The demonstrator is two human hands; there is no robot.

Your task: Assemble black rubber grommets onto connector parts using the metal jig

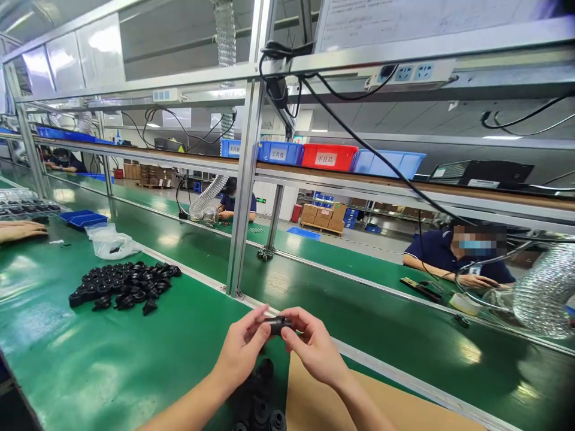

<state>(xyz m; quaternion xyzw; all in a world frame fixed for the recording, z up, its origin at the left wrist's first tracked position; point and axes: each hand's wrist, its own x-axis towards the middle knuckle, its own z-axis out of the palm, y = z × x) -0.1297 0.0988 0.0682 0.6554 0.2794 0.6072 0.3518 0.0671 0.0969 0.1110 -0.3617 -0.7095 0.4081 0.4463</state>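
Note:
Between my two hands is a small black cylindrical part (277, 325), held level above the bench with a notch or opening showing on its top. My left hand (242, 341) pinches its left end between thumb and fingers. At the other end, the thumb and fingers of my right hand (312, 344) close on it. Just below my hands lie several black round parts (260, 410) with ring-shaped ends, partly hidden by my left wrist. A brown cardboard sheet (359, 404) lies under my right forearm.
On the green bench (135, 359) to the left sits a pile of black parts (126, 284), with a clear plastic bag (112, 242) and blue trays (84, 219) behind. Another person's hand (22, 230) rests at far left. A metal post (244, 197) rises ahead; a co-worker (449, 257) sits across.

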